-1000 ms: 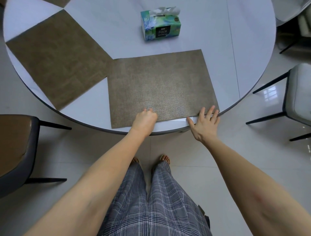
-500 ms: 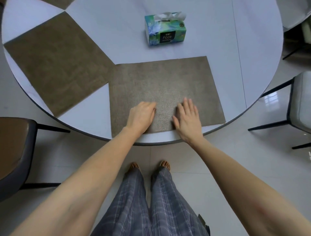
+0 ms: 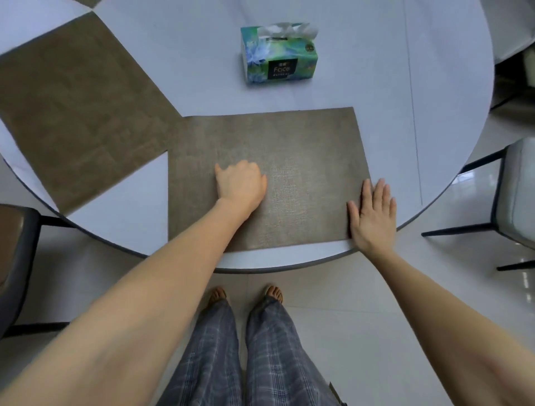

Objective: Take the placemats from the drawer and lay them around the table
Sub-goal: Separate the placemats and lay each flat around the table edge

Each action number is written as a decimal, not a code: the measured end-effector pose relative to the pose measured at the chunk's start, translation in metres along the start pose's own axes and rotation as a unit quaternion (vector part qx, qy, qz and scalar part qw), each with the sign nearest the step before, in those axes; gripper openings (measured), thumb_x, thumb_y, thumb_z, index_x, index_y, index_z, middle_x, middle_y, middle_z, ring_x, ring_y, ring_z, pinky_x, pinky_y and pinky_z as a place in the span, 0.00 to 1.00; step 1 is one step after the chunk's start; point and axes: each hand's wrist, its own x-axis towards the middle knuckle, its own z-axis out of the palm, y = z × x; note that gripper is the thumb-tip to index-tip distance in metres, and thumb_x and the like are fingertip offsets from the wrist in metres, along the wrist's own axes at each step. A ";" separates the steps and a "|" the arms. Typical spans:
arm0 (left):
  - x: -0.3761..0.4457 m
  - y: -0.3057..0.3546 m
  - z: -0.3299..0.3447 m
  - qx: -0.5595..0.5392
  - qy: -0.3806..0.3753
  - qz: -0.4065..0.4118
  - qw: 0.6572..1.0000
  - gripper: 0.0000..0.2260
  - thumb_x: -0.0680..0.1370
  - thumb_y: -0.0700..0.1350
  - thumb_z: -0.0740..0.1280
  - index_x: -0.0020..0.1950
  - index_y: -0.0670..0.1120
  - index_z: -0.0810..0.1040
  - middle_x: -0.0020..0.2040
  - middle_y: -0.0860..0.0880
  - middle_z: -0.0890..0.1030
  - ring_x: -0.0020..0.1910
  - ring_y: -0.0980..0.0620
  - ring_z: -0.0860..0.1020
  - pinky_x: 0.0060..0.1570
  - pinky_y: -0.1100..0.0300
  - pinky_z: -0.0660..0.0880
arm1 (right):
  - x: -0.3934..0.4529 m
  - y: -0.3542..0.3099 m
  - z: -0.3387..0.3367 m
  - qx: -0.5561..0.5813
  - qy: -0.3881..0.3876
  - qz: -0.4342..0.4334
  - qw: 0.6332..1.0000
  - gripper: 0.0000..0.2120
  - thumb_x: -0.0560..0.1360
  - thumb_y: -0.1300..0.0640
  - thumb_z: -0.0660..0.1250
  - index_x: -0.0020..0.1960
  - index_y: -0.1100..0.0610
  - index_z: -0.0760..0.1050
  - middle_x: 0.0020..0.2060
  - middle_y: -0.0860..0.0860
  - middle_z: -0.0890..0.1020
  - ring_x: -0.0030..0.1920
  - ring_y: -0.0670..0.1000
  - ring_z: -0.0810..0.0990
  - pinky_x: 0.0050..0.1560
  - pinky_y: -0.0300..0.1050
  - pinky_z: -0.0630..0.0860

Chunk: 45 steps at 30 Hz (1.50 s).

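A brown-grey woven placemat (image 3: 304, 145) lies flat on the round white table (image 3: 405, 87), square to the near edge in front of me. My left hand (image 3: 241, 185) rests on the mat's middle with its fingers curled under, holding nothing. Flat with straight fingers, my right hand (image 3: 373, 214) presses on the mat's near right corner and the table beside it. A second, darker brown placemat (image 3: 75, 110) lies angled at the left; its corner meets the first mat's far left corner. The tip of another mat (image 3: 86, 2) shows at the top left.
A green tissue box (image 3: 279, 56) stands on the table beyond the mat. A dark chair (image 3: 14, 260) stands at the left and a grey one (image 3: 521, 191) at the right. My legs and feet are on the tiled floor below the table edge.
My right hand slid from the mat's middle out to its near right corner. My left hand moved a little farther onto the mat. The mat lies slightly farther in from the table edge.
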 end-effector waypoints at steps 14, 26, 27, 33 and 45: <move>0.094 0.010 0.029 -0.047 -0.103 0.049 0.992 0.29 0.82 0.61 0.45 0.77 0.57 0.34 0.77 0.53 0.30 0.75 0.45 0.30 0.71 0.36 0.33 | 0.156 -0.080 -0.003 -0.027 -0.001 -0.271 0.962 0.29 0.80 0.41 0.45 0.78 0.49 0.46 0.78 0.50 0.47 0.78 0.50 0.44 0.77 0.49 0.42; 0.107 -0.025 -0.009 -0.135 0.030 0.089 0.986 0.17 0.83 0.48 0.55 0.70 0.48 0.72 0.72 0.49 0.71 0.67 0.45 0.69 0.61 0.52 0.67 | 0.121 -0.130 -0.013 0.066 0.030 -0.187 0.980 0.29 0.82 0.50 0.49 0.77 0.64 0.47 0.77 0.60 0.49 0.78 0.56 0.45 0.77 0.48 0.41; 0.109 -0.037 -0.013 -0.195 0.070 0.071 0.976 0.15 0.83 0.45 0.56 0.65 0.44 0.77 0.65 0.46 0.77 0.63 0.44 0.73 0.58 0.54 0.68 | 0.103 -0.153 -0.009 0.092 0.015 -0.213 0.972 0.29 0.81 0.51 0.50 0.77 0.64 0.48 0.77 0.59 0.49 0.78 0.55 0.46 0.77 0.47 0.41; 0.105 -0.107 0.015 -0.095 0.022 0.081 0.992 0.22 0.84 0.50 0.50 0.79 0.50 0.55 0.80 0.49 0.53 0.79 0.45 0.49 0.76 0.50 0.47 | 0.049 -0.225 0.041 0.038 0.003 -0.217 0.976 0.28 0.81 0.50 0.47 0.78 0.60 0.49 0.78 0.56 0.51 0.78 0.52 0.48 0.77 0.50 0.44; 0.101 -0.181 0.026 -0.017 0.019 -0.019 0.999 0.33 0.82 0.60 0.45 0.79 0.41 0.42 0.80 0.44 0.43 0.79 0.46 0.42 0.77 0.50 0.40 | 0.048 -0.233 0.049 -0.028 0.026 -0.195 0.980 0.28 0.81 0.48 0.44 0.78 0.57 0.47 0.78 0.53 0.50 0.78 0.50 0.46 0.77 0.50 0.44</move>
